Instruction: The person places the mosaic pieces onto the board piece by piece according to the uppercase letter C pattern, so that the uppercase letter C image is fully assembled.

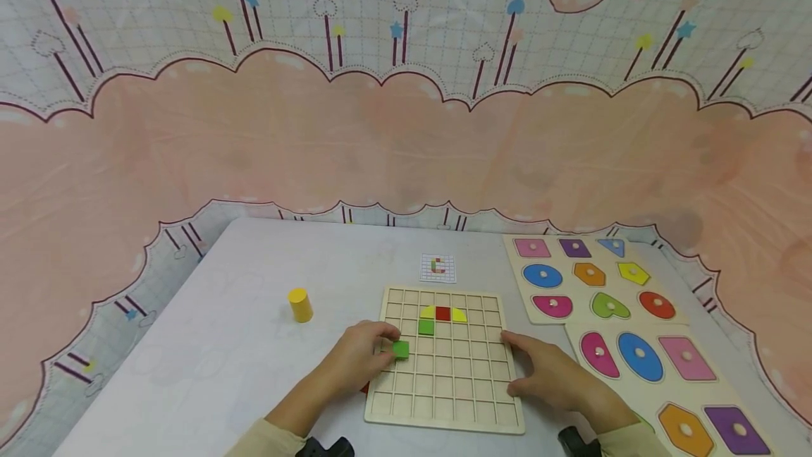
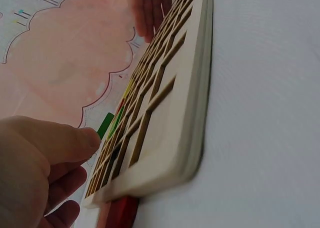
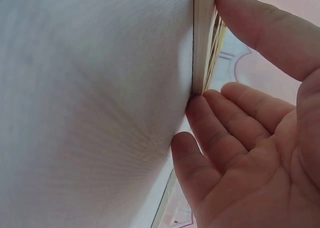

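A wooden grid board (image 1: 452, 393) lies on the white table. In its upper part sit a red square (image 1: 443, 314) flanked by two yellow rounded pieces (image 1: 459, 315), with a green square (image 1: 426, 328) below the left one. Over the board's left columns, my left hand (image 1: 352, 358) pinches another green square block (image 1: 401, 350) between thumb and fingers. The left wrist view shows that green block (image 2: 106, 125) at the thumb tip, above the grid. My right hand (image 1: 553, 374) rests against the board's right edge, its thumb and fingertips touching the side.
A small pattern card (image 1: 438, 269) lies beyond the board. To the left stands a yellow cylinder (image 1: 300, 305). Two shape-puzzle boards (image 1: 558, 249) with knobbed colored pieces lie at the right. A red piece (image 2: 124, 211) shows by the grid board's lower left edge.
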A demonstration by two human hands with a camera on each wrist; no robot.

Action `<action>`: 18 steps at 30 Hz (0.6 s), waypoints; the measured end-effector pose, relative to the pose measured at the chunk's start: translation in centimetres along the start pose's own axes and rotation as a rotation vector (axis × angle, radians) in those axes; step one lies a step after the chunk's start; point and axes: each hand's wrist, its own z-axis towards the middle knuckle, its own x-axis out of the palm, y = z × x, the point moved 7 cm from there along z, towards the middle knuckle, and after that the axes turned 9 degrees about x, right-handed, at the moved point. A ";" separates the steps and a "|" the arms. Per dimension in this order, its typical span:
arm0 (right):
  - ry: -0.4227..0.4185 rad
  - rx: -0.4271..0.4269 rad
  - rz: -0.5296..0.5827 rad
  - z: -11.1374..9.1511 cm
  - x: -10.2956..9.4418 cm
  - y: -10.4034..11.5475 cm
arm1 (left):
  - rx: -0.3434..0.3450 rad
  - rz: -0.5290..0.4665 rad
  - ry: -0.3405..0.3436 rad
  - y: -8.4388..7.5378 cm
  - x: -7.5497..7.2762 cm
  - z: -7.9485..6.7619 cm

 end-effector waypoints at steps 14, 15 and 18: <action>0.005 0.012 -0.008 -0.1 -0.1 0.2 | 0.013 0.013 0.028 -1.1 1.6 1.3; 0.005 0.011 -0.008 -0.1 -0.1 0.2 | 0.016 0.018 0.028 -1.2 1.7 1.4; 0.003 0.009 -0.014 -0.1 -0.1 0.3 | 0.028 0.042 0.026 -1.3 1.7 1.6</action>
